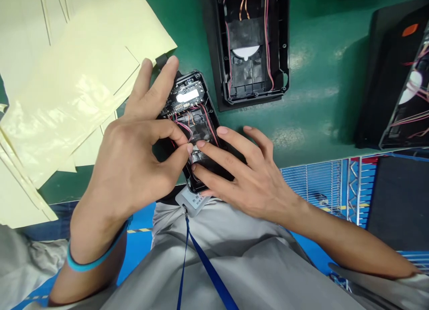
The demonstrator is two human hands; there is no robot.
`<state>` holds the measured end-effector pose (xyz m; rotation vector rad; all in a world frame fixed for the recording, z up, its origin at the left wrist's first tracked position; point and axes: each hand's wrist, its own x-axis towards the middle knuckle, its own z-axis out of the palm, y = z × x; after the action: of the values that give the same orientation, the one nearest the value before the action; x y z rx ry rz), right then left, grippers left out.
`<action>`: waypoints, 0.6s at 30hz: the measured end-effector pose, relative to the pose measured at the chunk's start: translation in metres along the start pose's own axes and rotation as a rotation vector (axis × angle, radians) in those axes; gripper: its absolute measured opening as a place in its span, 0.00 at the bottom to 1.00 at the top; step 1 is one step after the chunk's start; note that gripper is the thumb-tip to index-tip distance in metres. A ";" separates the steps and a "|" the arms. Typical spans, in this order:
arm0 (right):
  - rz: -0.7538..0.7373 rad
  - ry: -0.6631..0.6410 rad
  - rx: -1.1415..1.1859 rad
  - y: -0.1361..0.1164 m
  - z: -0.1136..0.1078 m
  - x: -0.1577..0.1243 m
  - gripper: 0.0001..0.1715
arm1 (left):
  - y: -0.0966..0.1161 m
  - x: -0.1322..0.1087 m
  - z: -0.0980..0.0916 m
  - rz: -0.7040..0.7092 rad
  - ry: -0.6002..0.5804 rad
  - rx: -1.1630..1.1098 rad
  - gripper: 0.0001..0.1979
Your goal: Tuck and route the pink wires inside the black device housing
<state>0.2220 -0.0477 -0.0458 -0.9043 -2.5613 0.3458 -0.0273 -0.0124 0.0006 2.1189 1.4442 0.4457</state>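
The person wears a loose, creased grey work smock (264, 274), its left sleeve (27, 261) and right sleeve (378, 285) ending well up the forearms, and the left hand (134, 167) and right hand (244, 176) are bare, with short, trimmed nails. A thin teal wristband (100, 260) circles the left wrist, a plain band with no visible markings. A narrow dark blue lanyard (208, 274) runs up the front of the smock to a small clip and a pale grey badge holder (191, 200), its printed characters too small to read
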 end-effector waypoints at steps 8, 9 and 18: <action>0.000 -0.016 -0.013 0.001 -0.004 0.000 0.22 | -0.002 0.001 -0.001 0.022 -0.004 0.027 0.05; -0.004 -0.029 -0.020 0.002 -0.005 0.001 0.22 | -0.001 0.002 0.000 0.010 0.002 0.027 0.05; -0.068 -0.057 -0.090 0.009 -0.011 0.004 0.21 | 0.002 0.004 0.002 -0.025 0.029 0.016 0.07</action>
<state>0.2292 -0.0372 -0.0384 -0.8481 -2.6717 0.2414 -0.0230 -0.0101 0.0003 2.1121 1.4938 0.4587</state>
